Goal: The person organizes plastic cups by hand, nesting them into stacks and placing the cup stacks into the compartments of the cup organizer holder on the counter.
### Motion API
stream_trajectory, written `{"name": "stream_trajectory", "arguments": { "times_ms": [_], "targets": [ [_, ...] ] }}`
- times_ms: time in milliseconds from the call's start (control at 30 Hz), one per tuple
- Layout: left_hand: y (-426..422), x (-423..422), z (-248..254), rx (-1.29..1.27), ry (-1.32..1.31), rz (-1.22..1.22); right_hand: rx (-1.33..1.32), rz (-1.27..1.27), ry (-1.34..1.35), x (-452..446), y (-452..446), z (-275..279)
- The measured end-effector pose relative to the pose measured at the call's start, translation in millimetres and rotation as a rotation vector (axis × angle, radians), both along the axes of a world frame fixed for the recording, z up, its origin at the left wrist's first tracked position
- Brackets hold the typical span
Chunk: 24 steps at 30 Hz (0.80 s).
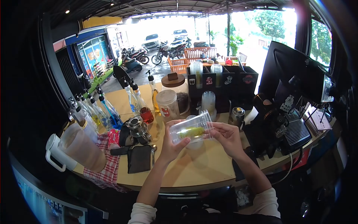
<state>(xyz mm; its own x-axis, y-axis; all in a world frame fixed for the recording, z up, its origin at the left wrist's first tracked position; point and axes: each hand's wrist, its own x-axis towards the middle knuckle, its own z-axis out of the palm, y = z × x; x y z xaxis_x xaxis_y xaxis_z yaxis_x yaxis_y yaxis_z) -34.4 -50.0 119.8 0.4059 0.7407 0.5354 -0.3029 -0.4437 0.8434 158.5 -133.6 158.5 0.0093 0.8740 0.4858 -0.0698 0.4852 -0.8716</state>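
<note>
One clear cup [191,129] lies tilted between both hands [170,145] [230,139].

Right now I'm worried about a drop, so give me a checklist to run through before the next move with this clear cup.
1. Left hand supporting the clear cup: ok, fingers and thumb around its side.
2. Right hand grip firm: cannot tell; its fingers are at the rim.
3. Cup upright: not ok, tipped over with its mouth toward the right hand.
4. Only one cup held, none nested: cannot tell.
5. Wooden lid on its jar: ok, it sits on top.
</note>
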Motion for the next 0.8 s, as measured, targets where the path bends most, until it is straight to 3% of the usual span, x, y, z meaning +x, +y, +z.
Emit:
{"name": "stream_trajectory", "arguments": {
  "times_ms": [100,233,467,533,600,667,733,800],
  "targets": [
    [3.9,5.0,-5.9,0.131,-0.028,0.051,0.009,-0.001,0.018,-2.0,-1.3,-1.2],
    [3.8,2.3,-6.8,0.117,-0.006,0.076,0.028,0.014,0.043,1.6,1.5,-3.9],
    [5.7,7.2,13.6,-0.208,-0.220,0.014,0.071,-0.018,0.006,1.7,2.2,-3.0],
    [6.0,11.3,30.3,-0.108,-0.279,0.038,0.115,-0.062,-0.056,5.3,2.5,1.9],
    [1.6,17.7,45.9,-0.079,-0.295,0.077,0.420,-0.518,-0.288,10.2,1.8,16.5],
    [4.0,27.2,55.1,0.216,-0.241,0.172,0.464,-0.561,-0.344,15.5,2.3,26.4],
    [3.7,37.4,63.4,0.276,-0.198,0.177,0.570,-0.521,-0.444,8.9,-1.8,44.9],
    [1.8,48.3,71.2,0.576,-0.025,0.280,0.611,-0.537,-0.519,3.8,-1.9,60.4]
  ]
}}
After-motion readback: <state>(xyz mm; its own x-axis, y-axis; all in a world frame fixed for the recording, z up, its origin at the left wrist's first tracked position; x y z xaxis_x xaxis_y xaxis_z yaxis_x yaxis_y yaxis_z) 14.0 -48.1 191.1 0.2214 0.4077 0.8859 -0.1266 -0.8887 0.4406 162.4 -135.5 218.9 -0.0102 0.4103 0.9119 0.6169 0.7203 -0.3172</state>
